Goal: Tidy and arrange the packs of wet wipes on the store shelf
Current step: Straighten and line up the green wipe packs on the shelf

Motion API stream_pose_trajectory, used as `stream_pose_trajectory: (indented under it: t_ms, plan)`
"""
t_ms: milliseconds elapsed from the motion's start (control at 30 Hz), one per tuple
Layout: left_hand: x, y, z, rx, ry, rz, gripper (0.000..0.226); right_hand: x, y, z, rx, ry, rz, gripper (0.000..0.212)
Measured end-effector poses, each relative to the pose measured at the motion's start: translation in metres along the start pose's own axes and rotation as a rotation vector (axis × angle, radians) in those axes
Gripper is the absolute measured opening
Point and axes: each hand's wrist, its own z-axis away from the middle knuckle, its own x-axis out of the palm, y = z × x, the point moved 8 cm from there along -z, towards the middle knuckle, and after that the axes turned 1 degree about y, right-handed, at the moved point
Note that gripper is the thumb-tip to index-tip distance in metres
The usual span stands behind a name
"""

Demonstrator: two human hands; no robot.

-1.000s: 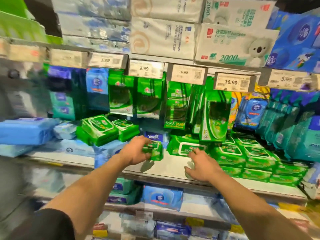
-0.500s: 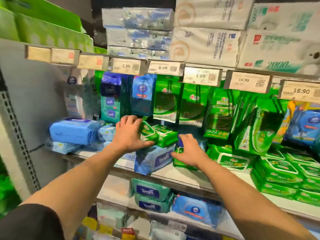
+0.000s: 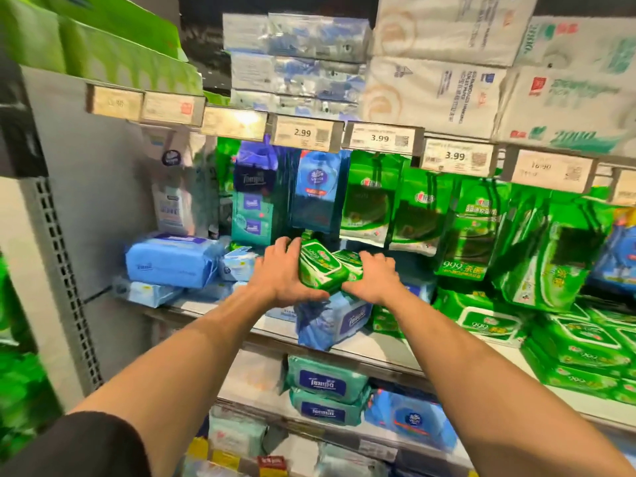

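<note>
A small stack of green wet-wipe packs [image 3: 321, 268] sits tilted on top of blue Tempo packs [image 3: 339, 320] on the middle shelf [image 3: 375, 346]. My left hand [image 3: 284, 273] grips the stack from the left, fingers curled over its far edge. My right hand [image 3: 373, 275] grips it from the right, fingers wrapped over the top. More green packs [image 3: 581, 349] lie stacked at the right of the shelf. Green hanging packs [image 3: 423, 208] fill the row behind.
Light blue wipe packs [image 3: 172, 261] pile up at the shelf's left end beside a grey perforated upright [image 3: 58, 256]. Price tags [image 3: 303, 133] line the shelf above, under bulky tissue packs [image 3: 437, 91]. Teal and blue packs [image 3: 325, 383] sit on the lower shelf.
Both hands have closed in on the green packs from either side. My right hand rose from the shelf up to the stack. The view shifted left.
</note>
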Motion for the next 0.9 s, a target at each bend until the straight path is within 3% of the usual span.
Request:
stream_pose_trajectory:
  t_ms: [267,533,767,900]
  plan:
    - [0.003,0.004,-0.006,-0.015,-0.052,0.062,0.132,0.004,0.005,-0.007,0.041,0.010,0.000,0.066]
    - [0.002,0.016,-0.009,-0.086,-0.027,0.097,0.120,-0.005,0.019,-0.003,0.023,0.013,-0.104,0.080]
    - [0.007,0.032,-0.004,-0.100,0.027,0.192,0.124,-0.023,0.071,0.023,0.035,0.036,-0.198,0.089]
    - [0.028,0.073,0.004,-0.040,0.012,0.231,0.123,-0.037,0.128,0.051,0.101,0.071,-0.287,0.091]
